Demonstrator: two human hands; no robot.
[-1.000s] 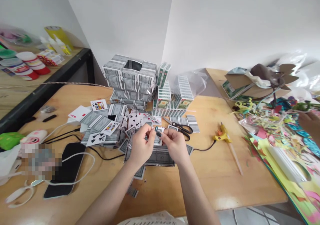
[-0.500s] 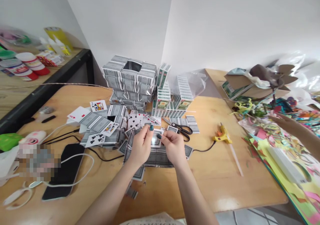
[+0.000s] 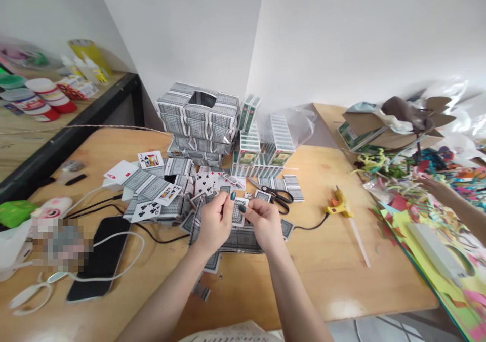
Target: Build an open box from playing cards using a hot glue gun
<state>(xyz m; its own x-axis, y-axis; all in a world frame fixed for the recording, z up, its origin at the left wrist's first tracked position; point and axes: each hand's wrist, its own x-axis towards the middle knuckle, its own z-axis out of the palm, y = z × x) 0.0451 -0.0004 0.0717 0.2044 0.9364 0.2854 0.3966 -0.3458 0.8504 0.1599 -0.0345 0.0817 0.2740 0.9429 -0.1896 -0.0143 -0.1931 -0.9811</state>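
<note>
Between my two hands is a playing card [image 3: 238,214], its patterned grey back facing up. My left hand [image 3: 215,220] pinches its left side, thumb on top. My right hand [image 3: 262,223] is closed on its right side, thumb also on top. Directly beneath lies a box-like piece covered in grey-backed cards [image 3: 241,241], partly hidden by my hands. Black-handled scissors [image 3: 279,195] rest just beyond my right hand. Loose cards [image 3: 205,181] lie face up behind my left hand.
Card-covered boxes [image 3: 197,117] are stacked at the back, beside card packs [image 3: 281,134]. A yellow glue gun [image 3: 339,205] lies right, its cord running left. A phone [image 3: 98,258] and white cable lie left. At far right, another person's hand [image 3: 433,186] is over colourful craft scraps [image 3: 402,205].
The held card's bright glare has faded, so its patterned back shows more clearly. My hands keep nearly the same place and grip. The other person's hand at the right has shifted slightly.
</note>
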